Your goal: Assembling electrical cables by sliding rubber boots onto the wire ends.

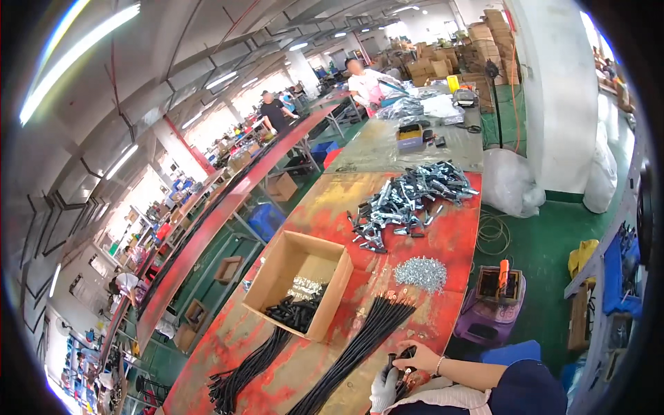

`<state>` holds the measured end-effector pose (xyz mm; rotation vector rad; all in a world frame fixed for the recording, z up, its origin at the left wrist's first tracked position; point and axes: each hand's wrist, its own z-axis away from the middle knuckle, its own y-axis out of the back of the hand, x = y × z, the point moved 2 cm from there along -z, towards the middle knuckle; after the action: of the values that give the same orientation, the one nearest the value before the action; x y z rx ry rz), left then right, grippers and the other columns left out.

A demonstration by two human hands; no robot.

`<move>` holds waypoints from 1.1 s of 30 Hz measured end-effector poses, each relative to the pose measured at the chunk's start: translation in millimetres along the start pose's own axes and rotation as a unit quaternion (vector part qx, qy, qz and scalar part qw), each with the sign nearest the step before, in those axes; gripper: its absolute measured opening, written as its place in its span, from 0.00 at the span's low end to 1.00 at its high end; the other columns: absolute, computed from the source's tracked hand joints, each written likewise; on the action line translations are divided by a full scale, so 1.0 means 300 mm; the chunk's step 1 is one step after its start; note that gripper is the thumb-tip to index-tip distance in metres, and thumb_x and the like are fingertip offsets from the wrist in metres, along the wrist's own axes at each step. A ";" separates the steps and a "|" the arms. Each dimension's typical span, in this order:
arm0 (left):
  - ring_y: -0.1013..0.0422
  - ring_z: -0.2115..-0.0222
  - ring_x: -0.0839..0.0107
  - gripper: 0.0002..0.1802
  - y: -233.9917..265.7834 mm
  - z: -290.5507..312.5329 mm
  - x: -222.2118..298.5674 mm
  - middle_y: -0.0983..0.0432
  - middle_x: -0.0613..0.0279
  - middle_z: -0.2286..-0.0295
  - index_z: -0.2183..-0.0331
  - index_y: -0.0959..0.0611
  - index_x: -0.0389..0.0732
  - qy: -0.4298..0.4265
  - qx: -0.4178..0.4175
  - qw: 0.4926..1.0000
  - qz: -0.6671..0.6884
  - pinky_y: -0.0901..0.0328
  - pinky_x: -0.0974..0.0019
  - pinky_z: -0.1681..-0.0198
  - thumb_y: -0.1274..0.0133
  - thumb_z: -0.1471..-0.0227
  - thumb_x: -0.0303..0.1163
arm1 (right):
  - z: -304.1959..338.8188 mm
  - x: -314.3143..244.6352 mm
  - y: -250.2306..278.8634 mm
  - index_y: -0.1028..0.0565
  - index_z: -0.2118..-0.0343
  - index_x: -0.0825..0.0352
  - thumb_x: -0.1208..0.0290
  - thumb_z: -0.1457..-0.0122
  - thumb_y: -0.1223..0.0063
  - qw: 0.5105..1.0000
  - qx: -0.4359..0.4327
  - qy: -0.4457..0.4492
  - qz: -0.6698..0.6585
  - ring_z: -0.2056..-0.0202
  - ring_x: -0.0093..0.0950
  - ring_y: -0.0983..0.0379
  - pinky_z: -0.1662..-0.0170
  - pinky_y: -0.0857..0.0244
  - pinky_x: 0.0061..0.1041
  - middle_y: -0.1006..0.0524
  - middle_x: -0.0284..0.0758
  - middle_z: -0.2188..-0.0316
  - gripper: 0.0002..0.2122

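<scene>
My left hand (383, 391), in a white glove, is closed around a small black tubular part (391, 361) at the table's near edge. Close beside it, my bare right hand (419, 358), with a bracelet at the wrist, curls its fingers over a black piece. Its exact kind is partly hidden by the fingers. Copper-coloured ends show below the hands. Left of them lies a long bundle of black cables (366, 336). Small silver metal parts (420, 274) form a heap beyond the hands. Farther back is a pile of metal clips with black parts (415, 197).
An open cardboard box (332, 304) holds black sleeves and shiny metal pieces. Another black cable bundle (252, 366) lies before it. A purple stool (490, 311) carrying a small box stands right of the table. A person (366, 83) works at the far end; a long red bench (228, 197) runs left.
</scene>
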<state>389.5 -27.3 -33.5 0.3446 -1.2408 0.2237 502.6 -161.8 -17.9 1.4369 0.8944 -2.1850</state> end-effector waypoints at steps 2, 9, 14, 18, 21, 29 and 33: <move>0.26 0.63 0.71 0.21 -0.016 0.011 0.025 0.23 0.54 0.61 0.51 0.26 0.29 -0.013 -0.014 0.999 0.038 0.32 0.69 0.57 0.50 0.40 0.35 | -0.016 0.017 0.006 0.37 0.45 0.63 0.63 0.51 0.31 0.997 0.011 -0.052 -0.054 0.60 0.21 0.29 0.55 0.33 0.24 0.25 0.34 0.60 0.32; 0.26 0.63 0.71 0.21 -0.020 -0.005 0.010 0.20 0.55 0.64 0.55 0.23 0.32 -0.028 -0.001 1.000 -0.002 0.33 0.67 0.58 0.47 0.43 0.38 | -0.010 -0.010 -0.068 0.41 0.44 0.65 0.58 0.49 0.33 0.986 0.077 0.129 0.069 0.55 0.26 0.31 0.53 0.35 0.28 0.28 0.38 0.56 0.35; 0.24 0.62 0.60 0.25 0.028 -0.028 -0.037 0.20 0.50 0.64 0.53 0.23 0.35 -0.063 -0.036 0.986 -0.148 0.32 0.61 0.58 0.47 0.45 0.45 | -0.036 0.015 -0.086 0.33 0.51 0.63 0.61 0.48 0.34 0.986 0.060 0.132 0.078 0.59 0.21 0.31 0.52 0.36 0.24 0.27 0.31 0.62 0.24; 0.24 0.60 0.54 0.28 0.018 -0.018 -0.039 0.21 0.47 0.63 0.52 0.24 0.35 -0.033 -0.073 0.979 -0.188 0.33 0.59 0.57 0.50 0.44 0.49 | -0.017 -0.015 -0.067 0.24 0.65 0.63 0.60 0.49 0.33 0.990 -0.012 0.078 0.117 0.61 0.18 0.30 0.53 0.36 0.23 0.24 0.28 0.67 0.15; 0.24 0.59 0.55 0.29 0.042 -0.013 -0.054 0.21 0.47 0.62 0.51 0.24 0.35 -0.038 -0.072 0.978 -0.192 0.33 0.59 0.57 0.51 0.44 0.49 | -0.013 -0.024 -0.092 0.23 0.71 0.62 0.60 0.51 0.32 0.987 0.000 0.091 0.133 0.61 0.18 0.29 0.54 0.36 0.22 0.22 0.28 0.68 0.13; 0.24 0.60 0.63 0.25 0.054 0.067 0.038 0.21 0.50 0.62 0.53 0.22 0.37 -0.004 -0.057 0.969 -0.241 0.32 0.64 0.55 0.47 0.44 0.46 | -0.009 -0.054 -0.043 0.28 0.74 0.64 0.70 0.54 0.30 0.994 0.082 0.072 0.014 0.67 0.17 0.31 0.63 0.36 0.21 0.27 0.27 0.70 0.13; 0.24 0.61 0.67 0.24 0.045 0.062 -0.045 0.20 0.53 0.63 0.54 0.21 0.38 0.013 -0.081 0.974 -0.212 0.32 0.65 0.55 0.45 0.45 0.45 | -0.014 0.019 0.047 0.27 0.73 0.64 0.72 0.54 0.30 0.984 0.118 0.135 0.017 0.70 0.16 0.32 0.66 0.36 0.20 0.28 0.26 0.73 0.12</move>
<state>364.1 -21.4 -39.3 0.4547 -1.1225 -0.2382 511.6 -169.0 -28.4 1.8826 0.7058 -2.1613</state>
